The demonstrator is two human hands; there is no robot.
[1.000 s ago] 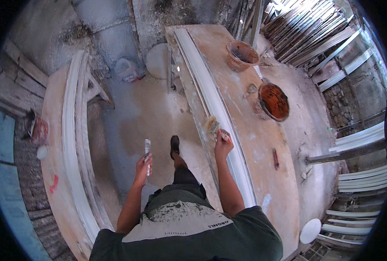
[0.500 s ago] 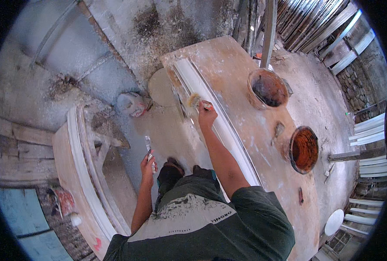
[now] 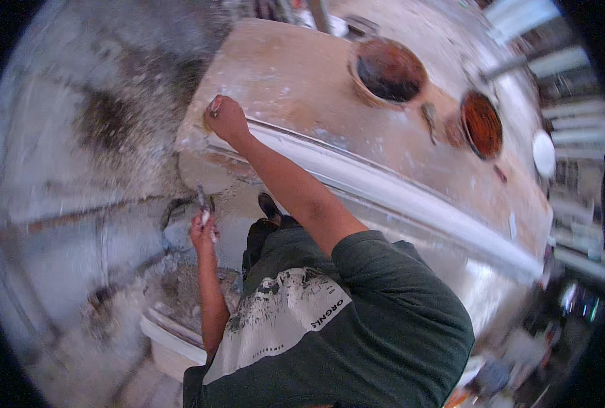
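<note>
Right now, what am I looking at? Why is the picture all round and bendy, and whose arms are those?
The picture comes from a small camera worn on a person's head, looking down. Its lens is very wide, so straight edges bend near the rim. The arms belong to that person, who wears a dark green shirt.

The right hand reaches out to the far end of a long white moulding, which lies on a dusty worktable. It holds something small there; the picture is too blurred to tell what, maybe a sponge or brush. The left hand is held lower, away from the table, gripping a thin tool that points up, perhaps a small blade.

Also on the table are two round bowls, one dark inside and one rusty orange. Below is a grey, splattered floor.
</note>
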